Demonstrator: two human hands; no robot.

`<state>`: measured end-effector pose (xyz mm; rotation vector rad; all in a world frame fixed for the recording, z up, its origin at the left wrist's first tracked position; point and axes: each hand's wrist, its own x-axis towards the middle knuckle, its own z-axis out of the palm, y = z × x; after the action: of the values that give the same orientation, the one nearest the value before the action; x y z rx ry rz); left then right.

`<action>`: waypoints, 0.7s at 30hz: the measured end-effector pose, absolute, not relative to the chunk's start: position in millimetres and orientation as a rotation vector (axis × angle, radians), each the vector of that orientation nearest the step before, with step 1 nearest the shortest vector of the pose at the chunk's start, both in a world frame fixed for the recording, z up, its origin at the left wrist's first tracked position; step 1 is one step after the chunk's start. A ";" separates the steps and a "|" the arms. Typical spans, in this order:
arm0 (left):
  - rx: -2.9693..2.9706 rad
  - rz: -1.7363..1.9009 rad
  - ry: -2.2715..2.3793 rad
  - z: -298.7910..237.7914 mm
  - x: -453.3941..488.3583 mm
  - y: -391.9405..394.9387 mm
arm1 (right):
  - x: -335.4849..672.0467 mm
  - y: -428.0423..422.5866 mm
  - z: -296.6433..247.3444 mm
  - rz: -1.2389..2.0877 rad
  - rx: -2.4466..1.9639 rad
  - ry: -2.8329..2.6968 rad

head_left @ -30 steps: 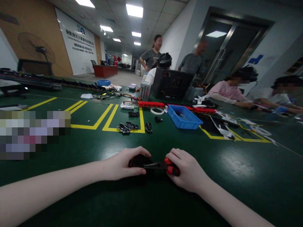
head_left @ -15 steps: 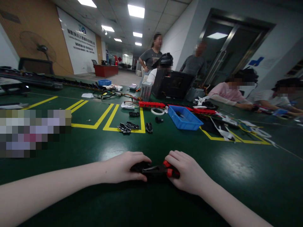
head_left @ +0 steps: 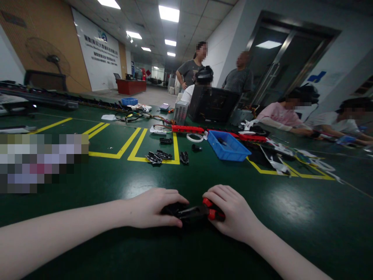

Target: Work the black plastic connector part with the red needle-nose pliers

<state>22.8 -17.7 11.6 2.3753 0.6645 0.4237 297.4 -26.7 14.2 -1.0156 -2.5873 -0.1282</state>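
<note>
My right hand is wrapped round the red-and-black handles of a pair of pliers, low over the green table. Its dark jaws point left, toward a black plastic part. That part is gripped between the thumb and fingers of my left hand. Jaws and part overlap in shadow, so I cannot tell exactly where they meet. Beyond my hands lie several similar black parts, some inside a yellow-taped outline and one just to its right.
Behind sits a blue tray with dark pieces in it, beside a white ring and red strips. Farther back stands a black computer case. Cables and scraps lie at right. Other people sit and stand around the table.
The pliers have shifted slightly to the right with my right hand. My left hand keeps its hold on the black part. A standing person in the background has turned a little.
</note>
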 end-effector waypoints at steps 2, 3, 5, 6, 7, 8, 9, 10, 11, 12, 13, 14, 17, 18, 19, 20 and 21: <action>2.370 0.424 0.671 12.1 22.5 -18.3 | 299.0 -23.8 11.9 -0.172 -0.944 -2.565; 2.367 0.427 0.676 12.3 22.4 -18.7 | 299.7 -22.6 11.1 -0.190 -0.920 -2.562; 2.361 0.435 0.689 12.8 22.2 -19.6 | 300.5 -21.5 10.0 -0.205 -0.905 -2.561; 2.359 0.436 0.696 13.1 22.2 -20.1 | 300.4 -21.5 9.8 -0.201 -0.914 -2.559; 2.359 0.434 0.704 13.4 22.2 -20.6 | 300.1 -22.1 9.9 -0.193 -0.929 -2.556; 2.360 0.434 0.713 13.7 22.2 -21.0 | 299.5 -22.9 10.1 -0.183 -0.949 -2.553; 2.359 0.435 0.723 14.1 22.3 -21.5 | 298.8 -23.9 10.5 -0.173 -0.970 -2.551; 2.355 0.441 0.734 14.6 22.4 -22.0 | 298.1 -24.8 11.1 -0.160 -0.988 -2.550; 2.350 0.455 0.749 15.1 22.6 -22.6 | 297.5 -25.7 11.7 -0.150 -0.999 -2.551; 2.344 0.470 0.769 15.8 22.8 -23.2 | 297.1 -26.3 12.4 -0.145 -0.998 -2.554; 2.339 0.481 0.789 16.6 23.0 -23.9 | 297.0 -26.7 13.1 -0.148 -0.986 -2.555; 2.335 0.487 0.810 17.5 23.1 -24.6 | 297.2 -26.8 13.7 -0.159 -0.964 -2.554; 2.331 0.480 0.853 20.0 23.2 -26.5 | 299.4 -25.9 14.8 -0.222 -0.875 -2.533; 2.331 0.477 0.858 20.6 23.1 -27.0 | 300.2 -25.5 15.0 -0.241 -0.855 -2.520; 2.330 0.478 0.862 20.9 23.0 -27.2 | 301.0 -25.1 15.0 -0.255 -0.843 -2.508; 2.329 0.478 0.866 21.1 22.8 -27.4 | 301.5 -24.8 15.0 -0.264 -0.837 -2.499; 2.328 0.476 0.871 21.1 22.7 -27.4 | 301.7 -24.5 14.9 -0.273 -0.841 -2.490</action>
<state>22.7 -27.4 21.1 2.3275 0.8715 0.4761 301.7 -24.5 14.9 -0.8407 -2.4897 -0.2728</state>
